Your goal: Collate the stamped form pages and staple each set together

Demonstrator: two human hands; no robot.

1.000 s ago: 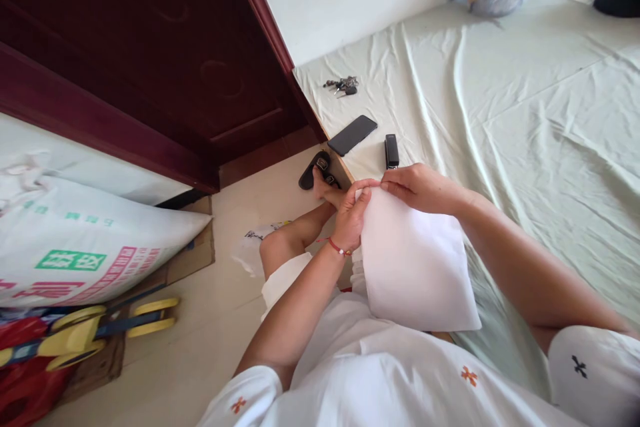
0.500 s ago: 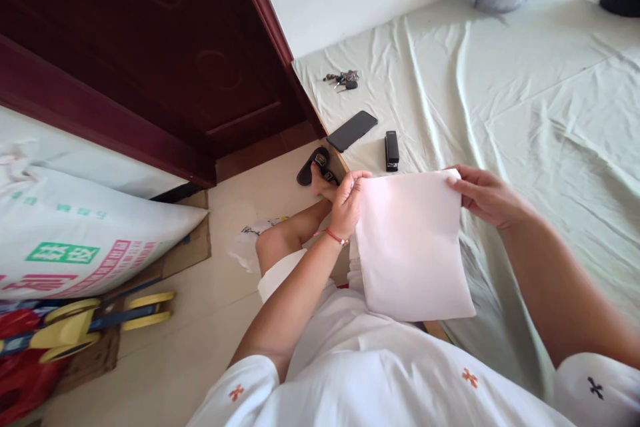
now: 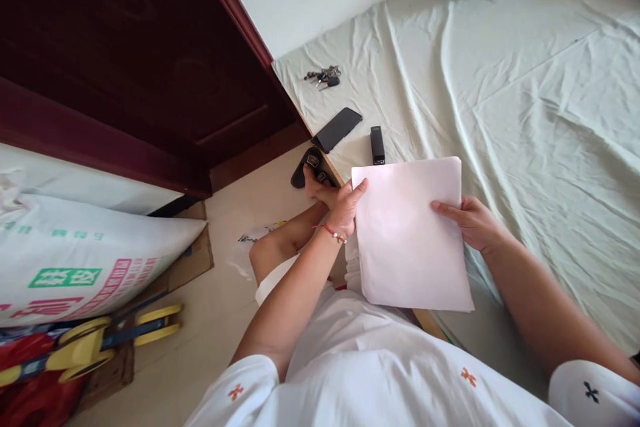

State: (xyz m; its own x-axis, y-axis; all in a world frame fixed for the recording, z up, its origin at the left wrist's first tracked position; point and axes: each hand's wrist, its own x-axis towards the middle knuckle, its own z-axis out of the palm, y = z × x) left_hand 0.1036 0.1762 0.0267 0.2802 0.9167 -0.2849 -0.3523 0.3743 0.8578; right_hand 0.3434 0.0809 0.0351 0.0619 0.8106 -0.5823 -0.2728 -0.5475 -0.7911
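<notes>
Two hands share one white sheet of paper (image 3: 407, 230), and I see it spanning the gap between them, held just above my lap and the near edge of the bed (image 3: 525, 100). Its long axis runs away from my body, tipped a little to the right at the near end, so the short top edge is the far one.

Nearest my chest, the lower corner of the sheet hangs free, touched by neither hand. My left hand (image 3: 345, 203) pinches the upper left corner, thumb on top and fingers curled behind the edge, closed on the paper; a red cord sits at that wrist. My right hand (image 3: 473, 221) grips the right edge about halfway down, thumb laid flat across the face, the other fingers hidden underneath, so I cannot tell how tightly they close. The left hand sits higher up the sheet than the right, and both are about equally near it.

Just beyond the top edge, a black stapler (image 3: 377, 145) lies on the bed sheet, almost touching the paper in this view and closer to my left hand. Slightly farther and to the left lies a dark phone (image 3: 337, 129), and beyond that a bunch of keys (image 3: 324, 76) near the door frame.
</notes>
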